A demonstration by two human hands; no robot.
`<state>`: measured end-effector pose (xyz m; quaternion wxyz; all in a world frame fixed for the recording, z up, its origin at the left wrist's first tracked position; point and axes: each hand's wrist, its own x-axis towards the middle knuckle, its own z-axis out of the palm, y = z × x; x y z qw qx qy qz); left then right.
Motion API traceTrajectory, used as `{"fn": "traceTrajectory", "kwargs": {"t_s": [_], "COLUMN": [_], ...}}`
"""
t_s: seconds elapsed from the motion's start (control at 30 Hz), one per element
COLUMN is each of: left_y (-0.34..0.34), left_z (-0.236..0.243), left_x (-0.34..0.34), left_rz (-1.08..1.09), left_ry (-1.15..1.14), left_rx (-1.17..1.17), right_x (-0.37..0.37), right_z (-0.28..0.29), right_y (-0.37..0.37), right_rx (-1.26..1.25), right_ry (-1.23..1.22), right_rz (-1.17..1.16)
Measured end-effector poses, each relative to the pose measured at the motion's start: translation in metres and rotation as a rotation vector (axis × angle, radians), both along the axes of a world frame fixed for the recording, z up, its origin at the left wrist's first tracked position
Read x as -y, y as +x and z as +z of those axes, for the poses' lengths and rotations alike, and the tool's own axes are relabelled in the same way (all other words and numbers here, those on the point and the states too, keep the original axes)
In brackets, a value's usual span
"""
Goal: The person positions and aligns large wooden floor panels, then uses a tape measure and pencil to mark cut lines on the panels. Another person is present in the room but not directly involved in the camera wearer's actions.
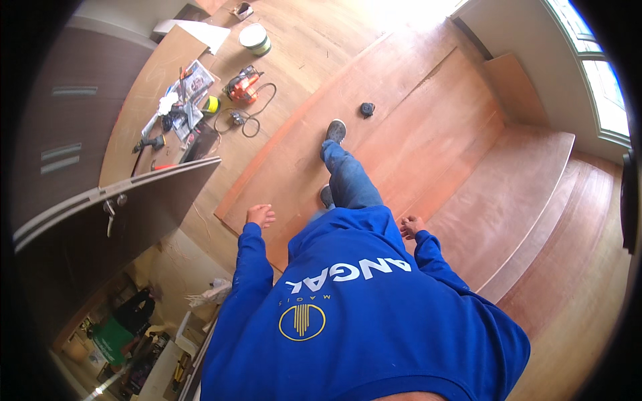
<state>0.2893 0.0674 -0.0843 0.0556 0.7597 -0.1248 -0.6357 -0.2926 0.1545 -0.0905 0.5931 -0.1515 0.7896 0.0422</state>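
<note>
Smooth wooden sheets (414,144), seemingly matt

Wkshop rm: panels (421,127), pwr tools (243,88)

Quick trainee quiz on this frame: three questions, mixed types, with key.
1. True or false: the left hand is gripping a cordless drill.

2. Which item lies on the reddish wooden sheets?
A) orange power tool
B) small black object
C) lidded bucket

3. Which of the person's hands is nearer the dark lever-handled door?

Key
1. False; nothing is visible in that hand.
2. B.
3. The left.
</note>
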Motion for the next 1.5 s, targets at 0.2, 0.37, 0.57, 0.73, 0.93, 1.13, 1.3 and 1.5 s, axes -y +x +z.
{"fn": "traceTrajectory", "kwargs": {"t_s": [0.2, 0.37, 0.57, 0.73, 0.93, 1.13, 1.3, 1.5], "left_y": [-0.023, -0.04, -0.097, -0.166, -0.261, -0.338, -0.333, -0.363], "left_z": [-0.012, 0.028, 0.047, 0.064, 0.038, -0.03, -0.064, -0.104], "left_x": [0.129, 0.249, 0.4, 0.555, 0.727, 0.895, 0.94, 0.935], "left_rz": [-0.146, -0.395, -0.307, -0.795, -1.66, -2.206, -2.481, -2.56], "left_ry": [0.013, 0.183, 0.052, -0.089, -0.036, -0.028, 0.062, -0.11], "left_rx": [-0.006, 0.003, -0.184, -0.175, 0.111, 0.152, 0.287, 0.535], "right_x": [0.118, 0.264, 0.375, 0.408, 0.441, 0.498, 0.59, 0.622], "right_z": [-0.036, -0.033, 0.031, 0.033, -0.051, -0.141, -0.186, -0.332], "right_y": [-0.005, 0.034, 0.094, 0.113, 0.129, 0.19, 0.207, 0.139], "right_rx": [-0.036, 0.08, 0.148, 0.334, 0.009, -0.54, -0.198, -0.305], "right_ry": [-0.056, -0.25, -0.61, -0.437, -0.31, 0.045, -0.118, -0.122], "right_rz": [-0.257, -0.453, 0.197, -0.082, -0.441, -0.853, -1.056, -1.278]}}
